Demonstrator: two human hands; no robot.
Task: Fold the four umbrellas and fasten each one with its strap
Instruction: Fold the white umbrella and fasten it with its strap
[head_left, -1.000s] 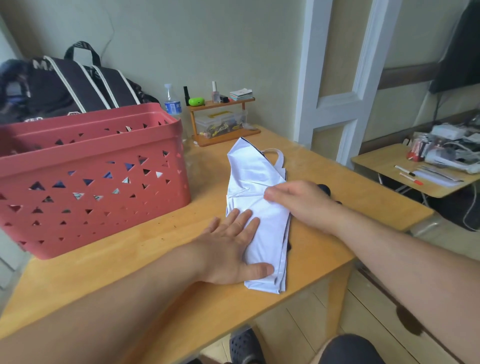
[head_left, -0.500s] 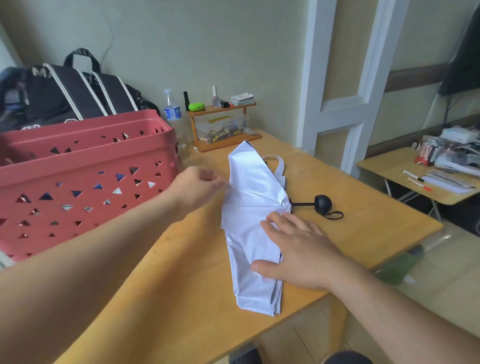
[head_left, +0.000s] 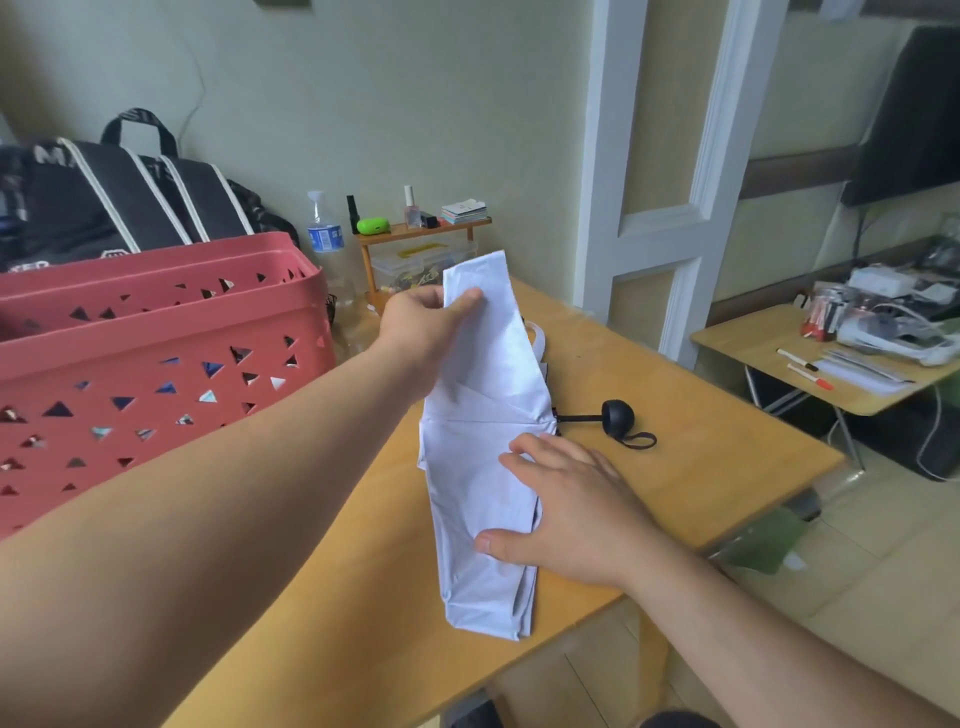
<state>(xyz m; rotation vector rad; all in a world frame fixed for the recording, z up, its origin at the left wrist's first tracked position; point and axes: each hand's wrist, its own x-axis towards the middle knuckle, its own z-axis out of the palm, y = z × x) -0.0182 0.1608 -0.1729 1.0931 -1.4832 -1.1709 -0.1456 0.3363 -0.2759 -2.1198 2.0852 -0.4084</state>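
On the wooden tabletop beside a red perforated plastic basket lies a pale lilac fabric umbrella — left hand pinching its lifted far flap, right hand pressing flat, fingers spread, on the canopy; black round handle juts rightward.

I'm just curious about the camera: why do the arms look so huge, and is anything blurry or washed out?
Head view: the wide lens swells the near forearms and bows the door frame. Soft light, only faint shadows. The white umbrella, held by the left hand and pressed by the right hand, looks pale but keeps its creases. The side table is slightly blurred.
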